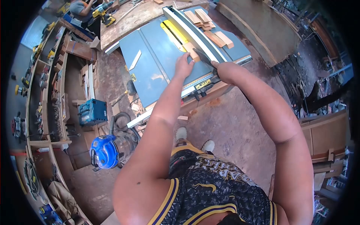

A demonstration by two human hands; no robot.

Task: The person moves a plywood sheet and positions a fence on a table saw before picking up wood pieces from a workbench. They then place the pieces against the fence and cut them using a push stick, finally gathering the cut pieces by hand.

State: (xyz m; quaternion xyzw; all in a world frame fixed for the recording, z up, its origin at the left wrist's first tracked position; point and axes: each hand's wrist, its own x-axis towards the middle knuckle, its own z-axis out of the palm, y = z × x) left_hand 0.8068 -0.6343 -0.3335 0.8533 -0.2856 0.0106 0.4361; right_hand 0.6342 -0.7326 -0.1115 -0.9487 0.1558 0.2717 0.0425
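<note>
A small wood block (191, 51) lies on the grey table saw top (150, 62), between the yellow blade cover (174, 34) and the long metal rip fence (195, 33). My left hand (183, 66) has its fingers against the block's left side and its thumb near the block's rear end. A dark push stick (204, 57) reaches to the block from the right, with my right hand (226, 72) wrapped round its handle. The fingers of the right hand are mostly hidden behind the hand itself.
Several cut wood pieces (202, 17) lie beyond the fence. A thin white offcut (135, 60) rests on the saw's left side. A blue shop vacuum (105, 151) and a teal tool case (92, 112) stand left on the floor. Another person (80, 9) works at the upper left.
</note>
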